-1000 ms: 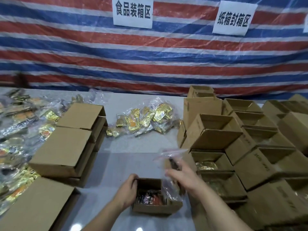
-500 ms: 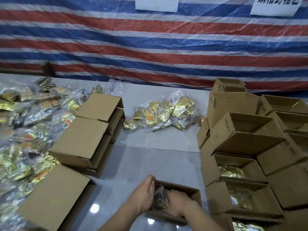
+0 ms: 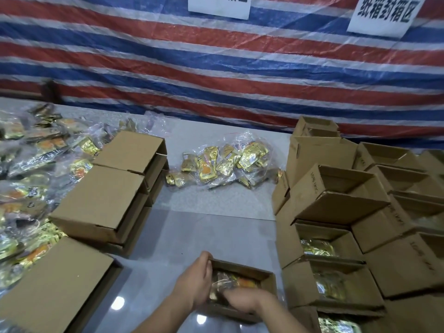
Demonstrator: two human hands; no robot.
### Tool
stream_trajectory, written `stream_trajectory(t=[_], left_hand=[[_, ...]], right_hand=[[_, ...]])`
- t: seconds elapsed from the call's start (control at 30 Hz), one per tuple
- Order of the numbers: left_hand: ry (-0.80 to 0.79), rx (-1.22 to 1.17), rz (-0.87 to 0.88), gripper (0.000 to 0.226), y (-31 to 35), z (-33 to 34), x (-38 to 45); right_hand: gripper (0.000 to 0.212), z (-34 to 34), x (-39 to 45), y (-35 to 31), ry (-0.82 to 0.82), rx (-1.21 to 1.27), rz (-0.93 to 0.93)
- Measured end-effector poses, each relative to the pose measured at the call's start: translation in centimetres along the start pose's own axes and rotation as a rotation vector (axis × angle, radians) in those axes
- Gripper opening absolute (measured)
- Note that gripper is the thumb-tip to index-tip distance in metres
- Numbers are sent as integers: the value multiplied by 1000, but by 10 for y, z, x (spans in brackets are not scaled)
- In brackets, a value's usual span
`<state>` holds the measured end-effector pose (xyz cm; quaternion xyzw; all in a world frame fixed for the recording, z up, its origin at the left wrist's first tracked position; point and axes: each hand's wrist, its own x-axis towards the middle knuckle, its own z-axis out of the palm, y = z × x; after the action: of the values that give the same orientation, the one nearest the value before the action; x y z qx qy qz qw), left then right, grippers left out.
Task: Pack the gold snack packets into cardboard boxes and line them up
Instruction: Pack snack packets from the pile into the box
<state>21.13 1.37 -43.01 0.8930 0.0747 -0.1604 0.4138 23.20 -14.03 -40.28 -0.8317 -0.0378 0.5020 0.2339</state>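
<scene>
A small open cardboard box (image 3: 265, 280) sits on the grey table at the bottom centre. Inside it lies a clear bag of gold snack packets (image 3: 231, 281). My left hand (image 3: 194, 282) grips the box's left wall, thumb at the far corner and fingers reaching inside. My right hand (image 3: 242, 300) is down in the box on top of the bag, with its fingers curled onto the plastic and partly hidden. Another clear bag of gold packets (image 3: 223, 164) lies loose at the middle back of the table.
Closed boxes (image 3: 101, 200) stand stacked at the left, one more (image 3: 52, 284) at the near left, beside a heap of bagged packets (image 3: 28, 176). On the right stand rows of open boxes (image 3: 336, 188), the nearer ones (image 3: 334, 284) holding gold packets. A striped tarp hangs behind.
My right hand has brought the bag down from above the box and pushed it inside. My left hand has stayed on the box's left side. My view has shifted left.
</scene>
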Motion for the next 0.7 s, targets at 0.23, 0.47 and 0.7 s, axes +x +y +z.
stream_trajectory(t=[0.23, 0.47, 0.7], left_hand=[[-8, 29, -9, 17, 4, -4, -2], [19, 48, -35, 17, 8, -3, -6], [42, -19, -108, 33, 11, 0, -5]], right_hand=[[41, 3, 2, -5, 119, -52, -25], [42, 8, 0, 9, 335, -132, -26], [31, 4, -27, 9, 440, -217, 3]])
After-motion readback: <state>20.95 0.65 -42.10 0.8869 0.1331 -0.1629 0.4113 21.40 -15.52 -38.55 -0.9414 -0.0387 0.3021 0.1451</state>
